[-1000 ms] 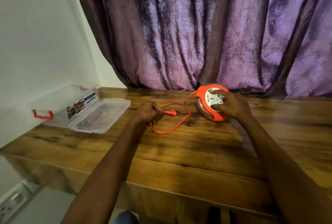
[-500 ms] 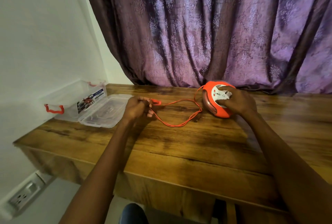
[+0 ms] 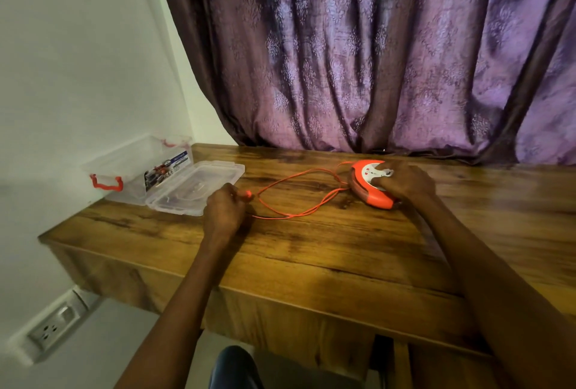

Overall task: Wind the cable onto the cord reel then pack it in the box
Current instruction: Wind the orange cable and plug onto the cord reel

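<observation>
1. Well left on the desk, a clear box with red latches stands against the white wall, its lid lying just right of it.
2. Between box and cord reel, loose orange cable loops across the wood.
3. Left hand is curled around the cable's end, near the lid.
4. Right hand grips the reel at right, covering part of its white face.
5. Purple curtain hangs behind; a wall socket sits low left.
</observation>
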Available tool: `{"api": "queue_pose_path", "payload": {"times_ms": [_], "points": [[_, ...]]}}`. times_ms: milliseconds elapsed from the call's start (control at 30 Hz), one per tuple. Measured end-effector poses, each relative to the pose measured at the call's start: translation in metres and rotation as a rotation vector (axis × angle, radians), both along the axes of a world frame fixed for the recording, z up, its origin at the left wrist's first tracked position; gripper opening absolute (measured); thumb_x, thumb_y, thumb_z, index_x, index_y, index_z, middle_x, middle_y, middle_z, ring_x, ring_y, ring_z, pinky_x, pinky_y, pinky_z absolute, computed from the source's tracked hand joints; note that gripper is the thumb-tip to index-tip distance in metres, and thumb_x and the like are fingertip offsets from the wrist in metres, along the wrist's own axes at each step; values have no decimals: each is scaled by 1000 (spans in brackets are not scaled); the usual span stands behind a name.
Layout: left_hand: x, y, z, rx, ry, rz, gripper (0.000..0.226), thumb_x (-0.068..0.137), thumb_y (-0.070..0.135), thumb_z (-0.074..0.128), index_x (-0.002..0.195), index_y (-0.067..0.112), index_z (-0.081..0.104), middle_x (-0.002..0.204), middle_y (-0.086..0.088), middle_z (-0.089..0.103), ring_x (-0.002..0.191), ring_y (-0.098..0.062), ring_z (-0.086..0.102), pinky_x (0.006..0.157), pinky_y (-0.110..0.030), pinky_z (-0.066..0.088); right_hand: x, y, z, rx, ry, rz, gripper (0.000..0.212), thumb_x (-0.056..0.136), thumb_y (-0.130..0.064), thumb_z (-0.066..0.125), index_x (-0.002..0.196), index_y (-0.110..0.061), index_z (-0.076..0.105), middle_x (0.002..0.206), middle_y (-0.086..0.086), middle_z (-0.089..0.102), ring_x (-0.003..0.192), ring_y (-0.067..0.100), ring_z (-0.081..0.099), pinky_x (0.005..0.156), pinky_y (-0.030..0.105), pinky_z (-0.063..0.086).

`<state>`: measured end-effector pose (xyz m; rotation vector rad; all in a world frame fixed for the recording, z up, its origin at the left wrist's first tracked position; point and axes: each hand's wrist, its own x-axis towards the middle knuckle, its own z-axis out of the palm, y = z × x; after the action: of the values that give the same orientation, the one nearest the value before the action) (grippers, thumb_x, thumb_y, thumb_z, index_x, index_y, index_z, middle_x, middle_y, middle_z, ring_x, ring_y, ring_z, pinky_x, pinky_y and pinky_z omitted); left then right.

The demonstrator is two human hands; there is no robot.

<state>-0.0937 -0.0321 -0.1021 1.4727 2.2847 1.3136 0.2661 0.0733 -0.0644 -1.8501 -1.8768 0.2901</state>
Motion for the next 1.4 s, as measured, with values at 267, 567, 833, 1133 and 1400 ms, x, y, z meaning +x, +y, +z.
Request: {"api": "queue_pose_path", "payload": {"times_ms": [267, 567, 833, 1133, 1400], "points": [[-15, -8, 1, -176, 21, -318, 9, 97, 31, 59, 97, 27, 68, 84, 6, 74, 78, -11, 71, 79, -38, 58, 1, 22, 2, -144, -212, 107, 56, 91, -60, 54, 140, -33, 55, 152, 7, 46, 134, 29, 48, 106, 33, 39], [-14, 14, 6, -229, 198, -429, 6, 94, 26, 55, 95, 32, 56, 86, 11, 68, 81, -10, 66, 73, -34, 55, -65, -6, 10, 270, -220, 421, 23, 89, -36, 63, 108, -29, 75, 111, 9, 71, 104, 29, 65, 85, 35, 49], [-11, 21, 8, -189, 133, -407, 7, 92, 26, 59, 91, 30, 54, 82, 7, 69, 75, -8, 66, 64, -30, 51, -147, -32, -16, 165, -303, 771, 24, 80, -51, 67, 97, -35, 72, 91, -11, 72, 87, 10, 64, 74, 29, 48], [-22, 10, 9, -139, 61, -337, 24, 100, 31, 54, 93, 13, 70, 86, -6, 73, 80, -21, 67, 77, -34, 54, -136, -23, -1, -80, 737, 684, 14, 92, -3, 64, 84, -14, 68, 75, 10, 59, 62, 12, 45, 54, 25, 33], [-4, 28, 10, -251, -281, -438, 19, 96, 23, 59, 93, 11, 73, 82, -7, 73, 71, -16, 63, 60, -25, 49, -111, -27, 6, -257, 666, 876, 8, 92, -6, 65, 93, -12, 71, 86, 14, 62, 70, 14, 48, 59, 24, 37]]}}
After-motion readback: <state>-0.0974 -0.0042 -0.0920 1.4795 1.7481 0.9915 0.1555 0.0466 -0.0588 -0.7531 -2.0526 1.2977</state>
